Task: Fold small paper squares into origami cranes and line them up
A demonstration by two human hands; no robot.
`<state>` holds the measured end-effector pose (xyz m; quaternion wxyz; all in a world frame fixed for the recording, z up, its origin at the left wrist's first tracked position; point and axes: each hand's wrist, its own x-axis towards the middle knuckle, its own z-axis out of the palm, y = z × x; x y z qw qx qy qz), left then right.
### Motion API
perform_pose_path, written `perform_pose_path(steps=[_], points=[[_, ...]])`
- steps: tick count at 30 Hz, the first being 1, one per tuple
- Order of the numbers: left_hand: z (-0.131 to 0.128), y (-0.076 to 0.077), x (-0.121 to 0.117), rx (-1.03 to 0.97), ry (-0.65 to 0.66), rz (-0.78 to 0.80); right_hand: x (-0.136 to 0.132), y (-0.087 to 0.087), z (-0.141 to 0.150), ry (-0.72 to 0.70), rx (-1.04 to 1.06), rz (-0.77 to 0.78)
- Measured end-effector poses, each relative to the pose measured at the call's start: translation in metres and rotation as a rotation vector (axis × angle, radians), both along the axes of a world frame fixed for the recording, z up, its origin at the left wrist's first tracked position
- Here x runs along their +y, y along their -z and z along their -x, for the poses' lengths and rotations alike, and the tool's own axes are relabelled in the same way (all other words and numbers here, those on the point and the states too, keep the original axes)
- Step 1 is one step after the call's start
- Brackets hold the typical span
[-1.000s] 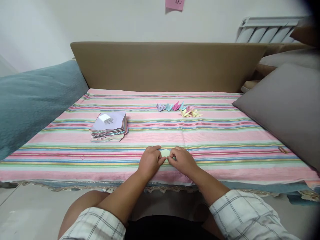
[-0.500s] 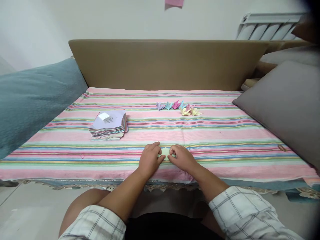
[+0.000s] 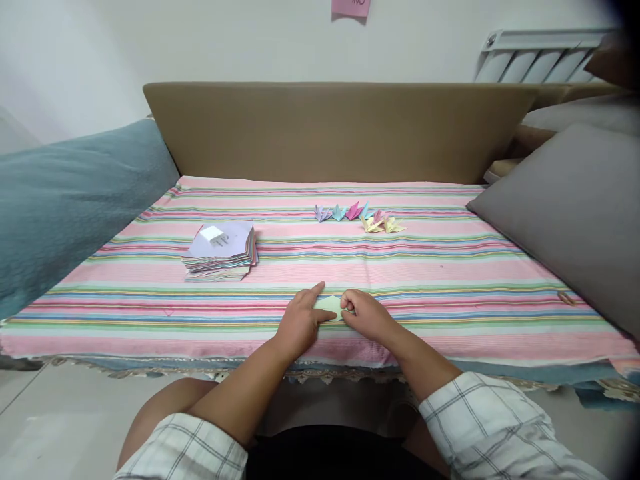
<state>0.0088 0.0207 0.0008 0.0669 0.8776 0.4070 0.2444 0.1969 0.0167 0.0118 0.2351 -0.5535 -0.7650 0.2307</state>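
Both hands' fingers [image 3: 315, 293] press the pale green paper [image 3: 330, 307] flat (no container in view).

The pale green paper [image 3: 330, 307] is partly covered by the left hand [image 3: 300, 323] and right hand [image 3: 367, 317]. The pink note [image 3: 351, 7] is cropped by the top edge, its writing illegible. The folded figures [image 3: 357, 217] are too small to identify.

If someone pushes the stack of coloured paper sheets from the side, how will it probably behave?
The stack of paper sheets would probably shear apart rather than slide as one block: its edges already look uneven and fanned. The small white object lying on top may hold the upper sheets a little. The striped cloth underneath looks soft, so it might drag or wrinkle.
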Motion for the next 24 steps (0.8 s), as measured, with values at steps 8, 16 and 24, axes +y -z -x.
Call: perform_pose_path(steps=[8, 16, 24], points=[[0.001, 0.004, 0.0, 0.06, -0.009, -0.007, 0.001, 0.0, -0.01, -0.017, 0.211, 0.083], [0.001, 0.005, 0.0, 0.027, -0.016, 0.004, -0.005, -0.012, -0.046, -0.006, 0.159, -0.216], [0.001, 0.001, -0.004, 0.069, -0.024, -0.024, -0.009, 0.002, -0.03, -0.168, -0.027, -0.217]])
